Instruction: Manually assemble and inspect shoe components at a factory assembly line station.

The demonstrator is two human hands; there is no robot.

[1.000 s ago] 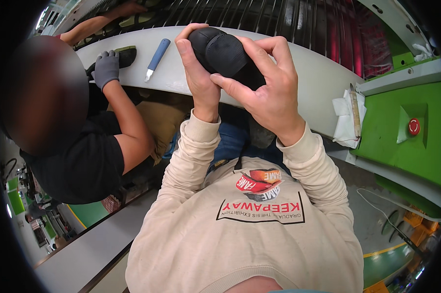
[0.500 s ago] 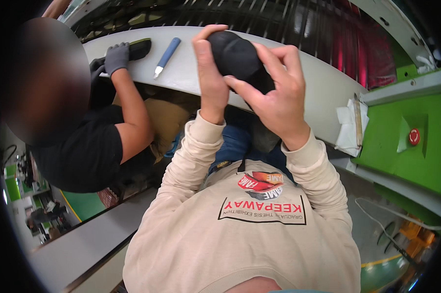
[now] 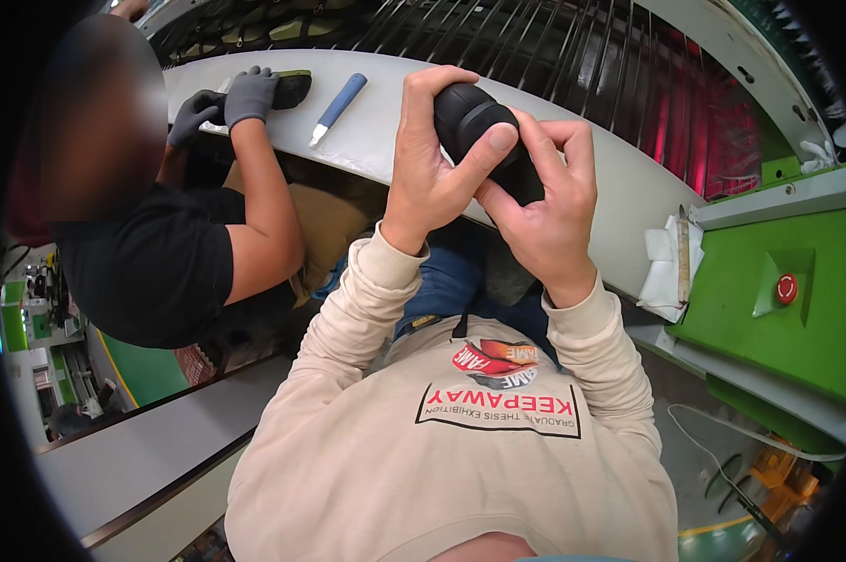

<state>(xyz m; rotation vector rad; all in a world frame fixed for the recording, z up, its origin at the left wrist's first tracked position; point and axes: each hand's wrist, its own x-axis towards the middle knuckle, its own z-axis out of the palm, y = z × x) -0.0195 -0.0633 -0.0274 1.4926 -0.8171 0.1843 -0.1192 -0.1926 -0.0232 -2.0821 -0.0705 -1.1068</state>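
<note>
Above the white table's near edge I hold up a black, rounded piece that looks like a shoe [image 3: 464, 114], seen nearly end-on. My left hand [image 3: 428, 159] wraps its left side, with the thumb pressed across the front. On the other side my right hand [image 3: 552, 192] grips the lower right part between thumb and fingers. Part of the shoe is hidden behind my fingers. To the left on the table lies a blue-handled tool [image 3: 341, 105] with a short pale tip, touched by neither hand.
At my left a co-worker in grey gloves [image 3: 252, 95] handles a black shoe-like piece with a green edge [image 3: 293, 89]. The white table [image 3: 620, 187] curves across ahead, metal rods [image 3: 535, 56] behind it. At right stand white papers [image 3: 662, 267] and a green panel with a red button [image 3: 786, 288].
The shoe has turned in my hands and moved slightly right and nearer. My left thumb now lies across its front. The co-worker's second gloved hand shows more clearly.
</note>
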